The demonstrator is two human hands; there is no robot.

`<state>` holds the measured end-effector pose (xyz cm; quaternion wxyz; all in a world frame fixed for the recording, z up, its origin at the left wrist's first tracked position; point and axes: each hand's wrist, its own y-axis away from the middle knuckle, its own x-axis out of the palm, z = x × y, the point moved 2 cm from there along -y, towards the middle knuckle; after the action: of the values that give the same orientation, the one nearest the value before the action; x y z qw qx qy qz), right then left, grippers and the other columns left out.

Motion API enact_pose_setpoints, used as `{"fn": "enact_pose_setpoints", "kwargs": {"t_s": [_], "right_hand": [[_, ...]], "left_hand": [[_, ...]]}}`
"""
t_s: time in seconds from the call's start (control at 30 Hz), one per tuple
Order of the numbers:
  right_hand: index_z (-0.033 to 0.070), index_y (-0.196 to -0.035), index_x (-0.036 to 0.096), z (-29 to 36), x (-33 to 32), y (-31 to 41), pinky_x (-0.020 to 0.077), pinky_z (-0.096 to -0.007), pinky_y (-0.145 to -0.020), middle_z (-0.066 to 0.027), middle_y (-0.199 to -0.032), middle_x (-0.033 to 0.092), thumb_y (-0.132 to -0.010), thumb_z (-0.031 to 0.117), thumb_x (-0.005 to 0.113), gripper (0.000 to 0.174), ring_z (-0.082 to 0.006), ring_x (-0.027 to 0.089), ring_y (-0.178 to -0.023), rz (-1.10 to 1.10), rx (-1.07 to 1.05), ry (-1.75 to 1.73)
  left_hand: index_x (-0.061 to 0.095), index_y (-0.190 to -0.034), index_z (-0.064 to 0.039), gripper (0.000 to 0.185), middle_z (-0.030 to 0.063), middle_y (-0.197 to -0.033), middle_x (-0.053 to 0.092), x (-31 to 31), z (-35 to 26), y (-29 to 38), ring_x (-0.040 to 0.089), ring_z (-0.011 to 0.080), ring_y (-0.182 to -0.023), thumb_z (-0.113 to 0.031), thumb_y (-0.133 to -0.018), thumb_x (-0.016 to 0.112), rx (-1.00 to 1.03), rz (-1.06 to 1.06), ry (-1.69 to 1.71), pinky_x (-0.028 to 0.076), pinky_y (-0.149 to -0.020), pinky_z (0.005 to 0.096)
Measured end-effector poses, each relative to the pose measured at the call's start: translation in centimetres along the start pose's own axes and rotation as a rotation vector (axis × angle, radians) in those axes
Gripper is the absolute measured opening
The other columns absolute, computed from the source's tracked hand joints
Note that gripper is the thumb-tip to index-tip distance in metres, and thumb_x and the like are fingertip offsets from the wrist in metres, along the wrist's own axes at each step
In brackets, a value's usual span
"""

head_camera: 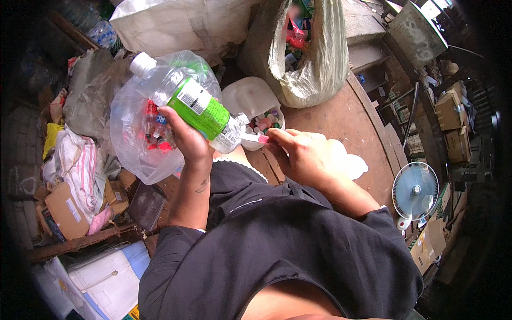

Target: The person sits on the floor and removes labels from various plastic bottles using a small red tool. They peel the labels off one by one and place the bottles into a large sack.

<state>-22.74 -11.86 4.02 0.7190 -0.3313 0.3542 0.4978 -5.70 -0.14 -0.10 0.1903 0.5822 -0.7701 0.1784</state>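
My left hand [188,134] grips a clear plastic bottle [160,86] with a green printed label and a white screw cap. The bottle is tilted, cap towards the upper left and base towards my right hand. My right hand [308,154] pinches a small knife-like tool with a pink handle [263,139], its pale blade at or very near the bottle's base. Whether the blade has gone into the plastic cannot be made out. Behind the bottle, a cut-open white plastic jug [250,94] holds bottle caps [266,122] of several colours. A translucent plastic bag [126,132] with bottles inside stands to the left.
A large woven sack [314,86] of mixed waste stands at the top. An electric fan [416,190] is on the right, near cardboard boxes [452,108]. At left lie a striped white sack [78,168] and cardboard [66,212]. Something overexposed and white lies beyond my right wrist.
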Motion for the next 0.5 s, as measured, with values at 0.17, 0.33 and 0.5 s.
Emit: {"fn": "enact_pose_setpoints", "kwargs": {"t_s": [0.17, 0.33, 0.5], "right_hand": [[-0.002, -0.096, 0.056, -0.7, 2.6, -0.6, 0.0417, -0.0273, -0.057, -0.0106, -0.074, 0.058, -0.092, 0.017, 0.052, 0.019, -0.0145, 0.048, -0.059, -0.021, 0.133, -0.442], [-0.001, -0.109, 0.056, -2.9, 4.0, -0.4, 0.0415, -0.0222, -0.07, -0.0051, -0.083, 0.057, -0.09, 0.02, 0.055, 0.028, -0.008, 0.05, -0.077, -0.062, 0.173, -0.979], [-0.001, -0.113, 0.054, -1.6, 3.0, -2.1, 0.0409, -0.0224, -0.079, -0.0031, -0.1, 0.057, -0.075, 0.01, 0.073, 0.044, -0.0079, 0.051, -0.088, -0.132, -0.11, -0.93]], "left_hand": [[0.047, -0.118, -0.005, 0.077, 0.0142, -0.102, 0.059, -0.2, 1.8, 1.4, 0.061, 0.028, -0.084, -0.07, -0.084, 0.022, 0.148, 0.001, 0.05, 0.051, -0.072, 0.0427], [0.05, -0.116, -0.006, 0.077, 0.0125, -0.1, 0.06, -0.5, 0.2, -0.2, 0.061, 0.0275, -0.082, -0.071, -0.083, 0.024, -0.036, 0.075, 0.185, 0.051, -0.071, 0.0426], [0.051, -0.115, -0.006, 0.073, 0.0117, -0.096, 0.062, 0.4, 0.1, 0.5, 0.062, 0.0252, -0.081, -0.068, -0.086, 0.026, -0.22, 0.203, 0.154, 0.052, -0.069, 0.0393]]}}
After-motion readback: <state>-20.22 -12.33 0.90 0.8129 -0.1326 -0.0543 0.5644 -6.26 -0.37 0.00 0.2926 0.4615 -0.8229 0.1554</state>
